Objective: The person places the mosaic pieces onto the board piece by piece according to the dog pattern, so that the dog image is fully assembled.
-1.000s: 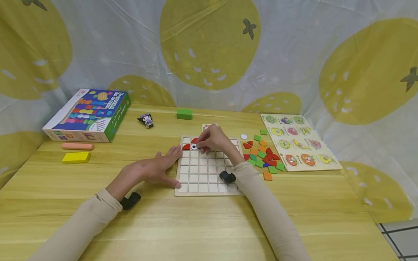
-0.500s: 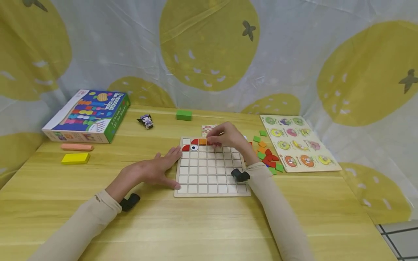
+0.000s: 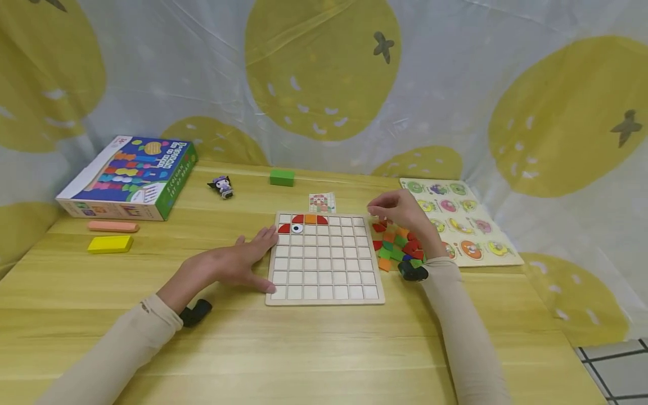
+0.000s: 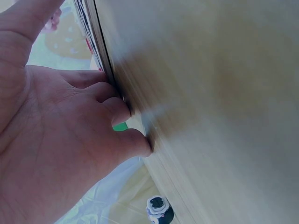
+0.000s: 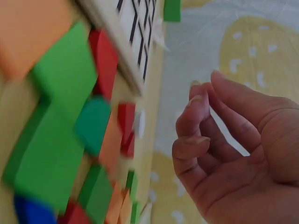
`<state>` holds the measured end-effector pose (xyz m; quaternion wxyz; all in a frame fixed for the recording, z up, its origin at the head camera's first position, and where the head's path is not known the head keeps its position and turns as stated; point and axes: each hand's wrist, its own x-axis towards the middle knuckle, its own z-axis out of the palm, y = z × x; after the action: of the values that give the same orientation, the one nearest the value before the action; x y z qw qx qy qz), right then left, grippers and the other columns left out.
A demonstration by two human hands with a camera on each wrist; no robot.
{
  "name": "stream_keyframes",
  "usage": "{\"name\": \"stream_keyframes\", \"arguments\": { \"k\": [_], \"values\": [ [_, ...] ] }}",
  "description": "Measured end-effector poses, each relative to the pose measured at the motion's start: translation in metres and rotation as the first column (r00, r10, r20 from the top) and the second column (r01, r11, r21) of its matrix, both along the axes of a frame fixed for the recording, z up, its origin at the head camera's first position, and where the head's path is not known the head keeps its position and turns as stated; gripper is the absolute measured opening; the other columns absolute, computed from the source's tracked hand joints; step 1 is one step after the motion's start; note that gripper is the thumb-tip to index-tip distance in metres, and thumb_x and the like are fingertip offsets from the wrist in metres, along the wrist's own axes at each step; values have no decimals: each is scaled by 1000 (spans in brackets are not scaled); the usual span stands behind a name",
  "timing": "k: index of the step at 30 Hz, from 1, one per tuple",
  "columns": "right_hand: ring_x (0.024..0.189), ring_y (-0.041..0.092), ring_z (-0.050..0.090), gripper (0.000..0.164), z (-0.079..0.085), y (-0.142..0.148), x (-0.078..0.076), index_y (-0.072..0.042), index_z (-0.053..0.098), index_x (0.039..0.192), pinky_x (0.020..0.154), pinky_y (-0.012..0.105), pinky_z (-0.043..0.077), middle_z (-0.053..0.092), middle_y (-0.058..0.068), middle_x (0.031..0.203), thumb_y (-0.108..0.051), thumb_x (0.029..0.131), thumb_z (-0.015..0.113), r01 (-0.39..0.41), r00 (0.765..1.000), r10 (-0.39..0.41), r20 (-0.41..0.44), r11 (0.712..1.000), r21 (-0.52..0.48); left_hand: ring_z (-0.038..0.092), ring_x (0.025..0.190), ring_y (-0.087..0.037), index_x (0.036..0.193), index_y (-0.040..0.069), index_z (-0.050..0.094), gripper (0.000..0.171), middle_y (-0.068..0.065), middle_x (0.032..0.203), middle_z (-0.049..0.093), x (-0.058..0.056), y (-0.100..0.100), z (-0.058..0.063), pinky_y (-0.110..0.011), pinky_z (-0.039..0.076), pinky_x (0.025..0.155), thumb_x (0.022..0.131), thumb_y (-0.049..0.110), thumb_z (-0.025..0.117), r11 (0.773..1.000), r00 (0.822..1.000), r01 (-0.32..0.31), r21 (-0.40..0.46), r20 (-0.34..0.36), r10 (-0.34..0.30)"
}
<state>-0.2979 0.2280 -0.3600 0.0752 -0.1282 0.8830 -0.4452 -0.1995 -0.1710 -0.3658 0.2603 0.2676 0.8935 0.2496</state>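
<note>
In the head view a gridded wooden board lies mid-table. On its upper rows sit red quarter-round pieces, an orange square and a white round eye tile. My left hand rests flat at the board's left edge, thumb and fingertips touching it; the left wrist view shows its fingers against the tabletop beside the board. My right hand hovers above loose coloured pieces right of the board. Its fingers are loosely bent with nothing between them in the right wrist view.
A small picture card lies behind the board. To the right is a fruit puzzle board. A game box, a salmon block, a yellow block, a figurine and a green block stand left and back.
My right hand has let go of the red quarter-round piece beside the orange square in the top row. It has moved right, off the board, over the loose pieces. My left hand stays put.
</note>
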Motion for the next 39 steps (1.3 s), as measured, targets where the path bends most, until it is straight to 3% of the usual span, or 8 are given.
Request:
{"name": "stream_keyframes", "arguments": {
  "k": [7,14,24,31,39],
  "values": [
    [75,26,62,21,-8,31,3,0,81,115,62,31,50,78,17,106,-16,102,78,46,999,-43,-30,993,108,-5,166,-44,170,-6,7,116,-24,179,-6,0,-3,2,-69,-3,129,97,45,81,1000,1000,4,4,0,-4],
    [79,24,70,18,-20,34,-5,0,82,113,68,27,54,80,15,102,-9,97,81,-3,999,10,-36,982,187,-6,165,-44,170,-6,7,116,-24,179,-7,0,-4,1,-70,-4,128,97,45,81,1000,1000,-2,9,14,2],
    [74,19,67,13,-18,34,-4,1,83,107,67,28,52,81,13,96,-9,99,79,-39,999,42,-7,976,213,-6,166,-44,170,-5,7,116,-24,179,-7,0,-3,2,-70,-3,128,97,45,81,1000,1000,0,4,11,0],
    [82,23,71,16,-14,35,-2,4,81,111,74,30,55,80,17,99,-3,97,79,-67,998,67,7,971,230,-6,166,-44,170,-5,7,116,-24,179,-7,1,-3,2,-70,-4,128,97,46,81,1000,1000,-4,3,15,4],
    [75,19,64,12,-18,36,-5,3,79,105,67,27,52,77,12,92,-5,96,82,-54,998,56,2,959,280,-5,166,-44,170,-5,8,116,-24,179,-6,1,-2,0,-70,-3,128,97,46,81,1000,1000,0,6,1,0]
  ]
}}
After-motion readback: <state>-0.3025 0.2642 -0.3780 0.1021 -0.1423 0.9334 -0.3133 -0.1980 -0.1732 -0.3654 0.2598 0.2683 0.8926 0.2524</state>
